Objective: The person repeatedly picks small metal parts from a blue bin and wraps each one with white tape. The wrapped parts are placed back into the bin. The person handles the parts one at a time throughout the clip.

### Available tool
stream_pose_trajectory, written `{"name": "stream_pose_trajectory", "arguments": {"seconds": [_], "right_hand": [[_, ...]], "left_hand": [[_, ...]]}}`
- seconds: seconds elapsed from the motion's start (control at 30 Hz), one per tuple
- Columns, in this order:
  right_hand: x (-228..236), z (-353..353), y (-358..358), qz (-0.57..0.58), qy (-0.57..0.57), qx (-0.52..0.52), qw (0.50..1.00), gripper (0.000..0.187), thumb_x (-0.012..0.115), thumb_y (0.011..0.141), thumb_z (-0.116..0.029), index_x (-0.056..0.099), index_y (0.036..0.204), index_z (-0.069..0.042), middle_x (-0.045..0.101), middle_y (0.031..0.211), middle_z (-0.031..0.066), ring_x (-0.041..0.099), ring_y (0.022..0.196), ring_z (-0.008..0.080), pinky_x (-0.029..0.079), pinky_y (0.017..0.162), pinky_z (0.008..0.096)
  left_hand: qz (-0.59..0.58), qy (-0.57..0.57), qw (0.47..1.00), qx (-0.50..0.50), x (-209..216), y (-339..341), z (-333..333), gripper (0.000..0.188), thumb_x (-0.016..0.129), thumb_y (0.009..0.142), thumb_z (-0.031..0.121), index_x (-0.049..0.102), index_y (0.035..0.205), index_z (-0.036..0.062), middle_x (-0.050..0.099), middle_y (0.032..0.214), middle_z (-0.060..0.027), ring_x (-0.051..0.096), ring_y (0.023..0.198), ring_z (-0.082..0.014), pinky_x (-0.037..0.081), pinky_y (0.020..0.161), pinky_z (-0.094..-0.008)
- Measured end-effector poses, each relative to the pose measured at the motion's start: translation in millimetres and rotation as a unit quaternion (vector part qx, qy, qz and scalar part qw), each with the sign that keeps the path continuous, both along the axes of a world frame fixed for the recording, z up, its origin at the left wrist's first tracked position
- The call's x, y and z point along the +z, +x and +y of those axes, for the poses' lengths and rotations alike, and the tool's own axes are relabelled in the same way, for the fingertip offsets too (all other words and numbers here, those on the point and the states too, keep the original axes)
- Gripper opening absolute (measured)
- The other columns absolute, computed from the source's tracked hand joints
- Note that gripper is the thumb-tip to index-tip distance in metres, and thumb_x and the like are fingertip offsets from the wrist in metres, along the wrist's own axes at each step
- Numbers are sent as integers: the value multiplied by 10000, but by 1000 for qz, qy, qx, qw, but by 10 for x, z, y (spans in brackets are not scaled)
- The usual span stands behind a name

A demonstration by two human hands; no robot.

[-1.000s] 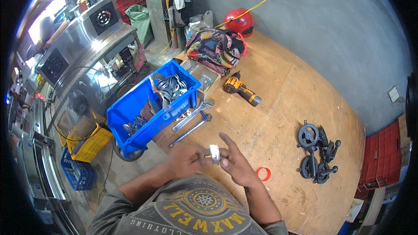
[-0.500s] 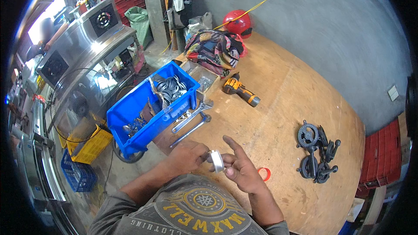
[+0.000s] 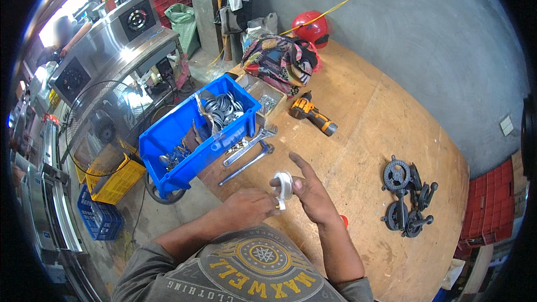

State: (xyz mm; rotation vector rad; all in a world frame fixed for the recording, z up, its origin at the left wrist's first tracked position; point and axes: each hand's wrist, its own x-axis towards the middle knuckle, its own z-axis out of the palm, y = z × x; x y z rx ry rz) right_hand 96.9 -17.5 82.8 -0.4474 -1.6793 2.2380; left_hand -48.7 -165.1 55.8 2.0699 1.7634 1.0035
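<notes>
My right hand [image 3: 313,194] holds a white roll of thread seal tape [image 3: 285,184] between thumb and fingers, its index finger stretched out. A short strip of tape hangs from the roll toward my left hand [image 3: 250,206]. That hand is closed in a pinch on a small brass-coloured part [image 3: 277,206]; only its tip shows, at the tape's end. Partly hidden behind my right wrist, a red ring [image 3: 343,221] lies on the wooden table [image 3: 358,151].
A blue bin [image 3: 159,176] of metal rings and small parts stands at the left, beside an adjustable wrench [image 3: 249,146] and a second wrench [image 3: 246,164]. Farther back are a cordless drill [image 3: 313,114], a patterned bag [image 3: 277,61] and a red helmet [image 3: 310,25]. Black burner parts [image 3: 405,201] lie right.
The tape roll has turned and risen slightly with my right hand, and a strip now shows between it and my left hand. My right wrist now covers most of the red ring.
</notes>
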Motion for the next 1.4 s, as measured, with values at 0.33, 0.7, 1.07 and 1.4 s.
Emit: {"name": "stream_pose_trajectory", "arguments": {"seconds": [0.33,0.7,1.07,1.4], "right_hand": [[-255,-105,62,-44,54,7,998,886,563,930,-553,192,1521,-7,630,1186,193,602,1116,261,413,1018,397],[-98,-386,190,-43,68,46,996,837,596,956,-410,141,1524,4,644,1122,184,642,1027,251,445,956,390],[-7,-242,161,15,-27,6,1000,829,609,957,-362,133,1519,19,652,1132,225,663,1004,272,474,945,395],[-276,-178,-94,21,-5,-21,1000,726,502,1004,-415,186,1523,-19,616,1211,206,603,1123,256,425,1011,391]], "left_hand": [[-160,-71,984,43,78,-91,-92,185,691,868,174,669,987,33,688,867,-152,684,799,-330,526,701,-399],[-165,6,971,170,45,-230,33,221,757,820,135,656,962,-1,691,823,-139,702,741,-247,545,671,-340],[-78,-112,986,98,10,-150,-12,135,660,846,134,580,892,35,656,808,-166,664,770,-364,507,672,-453],[-114,-101,986,64,-87,-163,-73,266,741,852,257,588,864,40,666,756,-135,678,711,-314,502,612,-397]]}}
